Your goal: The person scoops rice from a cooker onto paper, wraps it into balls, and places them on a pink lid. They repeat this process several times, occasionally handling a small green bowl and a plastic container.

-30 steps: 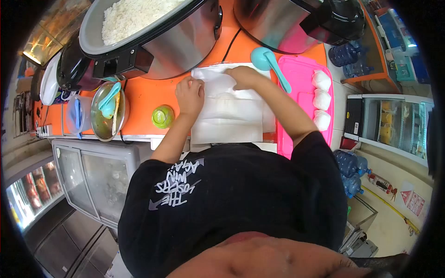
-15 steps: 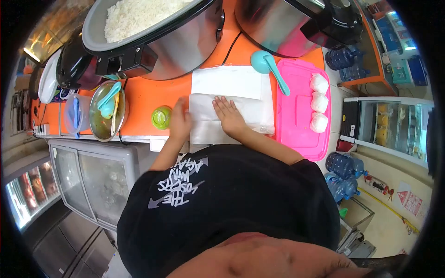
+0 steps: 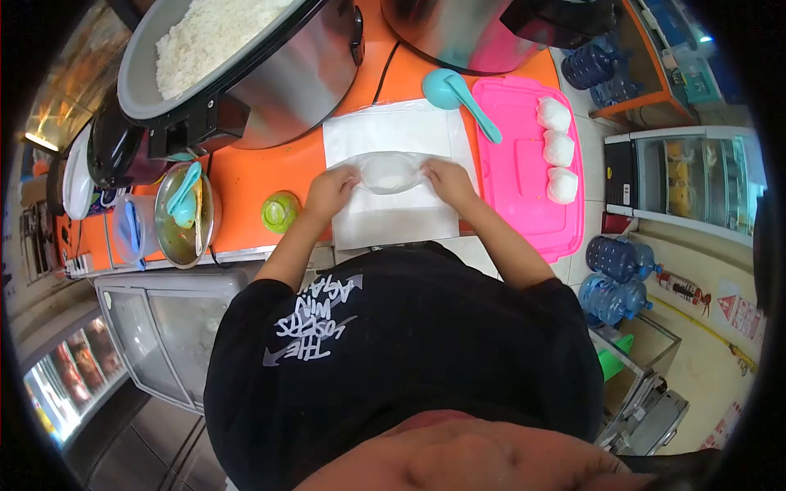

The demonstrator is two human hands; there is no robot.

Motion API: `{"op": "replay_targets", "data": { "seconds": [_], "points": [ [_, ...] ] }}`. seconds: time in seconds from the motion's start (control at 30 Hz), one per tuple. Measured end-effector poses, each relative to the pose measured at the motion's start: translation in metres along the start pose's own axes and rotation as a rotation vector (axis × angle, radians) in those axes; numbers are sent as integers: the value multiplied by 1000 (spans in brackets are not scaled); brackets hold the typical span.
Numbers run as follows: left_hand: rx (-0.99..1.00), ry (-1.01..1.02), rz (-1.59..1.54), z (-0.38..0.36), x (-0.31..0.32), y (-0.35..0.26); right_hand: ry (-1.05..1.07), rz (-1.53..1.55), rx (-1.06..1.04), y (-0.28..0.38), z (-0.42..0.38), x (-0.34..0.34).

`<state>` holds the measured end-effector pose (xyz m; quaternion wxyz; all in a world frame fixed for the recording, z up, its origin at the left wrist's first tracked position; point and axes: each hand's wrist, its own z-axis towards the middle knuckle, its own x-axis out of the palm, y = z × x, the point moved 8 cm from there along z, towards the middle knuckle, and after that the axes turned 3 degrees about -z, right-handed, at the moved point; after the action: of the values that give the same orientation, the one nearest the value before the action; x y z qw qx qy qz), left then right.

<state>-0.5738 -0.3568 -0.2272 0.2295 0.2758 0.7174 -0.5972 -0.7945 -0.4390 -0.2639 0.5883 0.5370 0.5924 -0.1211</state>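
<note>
Head view. Packet (image 3: 390,173) pale, rounded in the middle, centred over paper sheets (image 3: 360,131) on the orange counter (image 3: 246,176). Gripped at both ends: left end between closed fingers of the left hand (image 3: 332,190), right end likewise in the right hand (image 3: 450,182). Whether raised or resting on the sheets: cannot tell.

Step in hand, by judgement: gathering in the ends of the wrapping around the contents. Next move, as judged: calling for a firm, even pinch at both sides, middle level, so as not to burst or spill.

To the right, pink tray (image 3: 524,213) with three white bundles (image 3: 559,149) in a row along its right side. Scoop (image 3: 442,88) at the sheets' far right corner, handle reaching over the tray. Far left, open cooker (image 3: 311,82) holding rice (image 3: 213,41). Left of the sheets, green jar (image 3: 280,212).

Writing: on the black shirt (image 3: 409,344), "THE LOSERS WIN AGAI…", last word partly lost in folds. On the extinguisher (image 3: 684,286) and wall sign (image 3: 741,315), print too small to read. No brand legible.
</note>
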Motion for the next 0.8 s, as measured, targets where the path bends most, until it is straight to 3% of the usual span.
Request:
{"op": "replay_targets", "data": {
  "seconds": [0.03, 0.07, 0.1, 0.13, 0.17, 0.2, 0.23, 0.27, 0.3, 0.33, 0.4, 0.43, 0.5, 0.57, 0.63, 0.67, 0.7, 0.73, 0.77, 0.8],
  "points": [
    [6, 10, 5, 7, -2, -13, -54, 44, 132, 8, 10, -14],
    [93, -166, 100, 17, -17, -31, -55, 49, 139, 6, 23, -14],
    [179, -348, 195, 21, -34, -46, -149, -59, 58, 11, 39, -24],
    [181, -348, 198, 29, -42, -51, -245, -168, -26, 19, 46, -33],
    [212, -118, 350, 39, -31, -57, -247, -164, -27, 18, 46, -32],
    [239, 113, 499, 41, -16, -58, -150, -154, -155, 28, 44, -26],
    [240, 111, 504, 37, -8, -51, -55, -144, -284, 37, 42, -19],
    [173, 39, 374, 30, 3, -36, -211, 46, -319, 42, 20, -20],
    [104, -31, 240, 21, 13, -25, -446, -174, -438, 54, -4, -20],
    [101, -29, 238, 8, 25, -28, -431, -146, -348, 55, -12, -14],
    [170, -375, 296, -17, 19, -46, -415, -113, -251, 65, -25, -7],
    [172, -372, 297, -17, 20, -42, -451, -59, -177, 67, -30, -10],
    [213, -258, 272, -15, 22, -33, -496, -3, -101, 74, -42, -15],
    [19, -55, 419, 15, -1, -36, -451, 113, 14, 72, -51, -10],
    [289, -261, 613, 26, -18, -74, -400, 215, 105, 78, -44, -17],
    [287, -257, 610, 39, -15, -69, -299, 236, 196, 83, -38, -24],
    [393, 38, 469, 54, 13, -63, -194, 254, 281, 87, -40, -32],
    [495, 322, 325, 53, 32, -68, -160, 503, 252, 92, -41, -40],
    [494, 312, 335, 51, 33, -69, -166, 504, 238, 89, -41, -40],
    [419, 394, 46, 43, 33, -76, -65, 1015, 208, 85, -40, -25]
  ]
}}
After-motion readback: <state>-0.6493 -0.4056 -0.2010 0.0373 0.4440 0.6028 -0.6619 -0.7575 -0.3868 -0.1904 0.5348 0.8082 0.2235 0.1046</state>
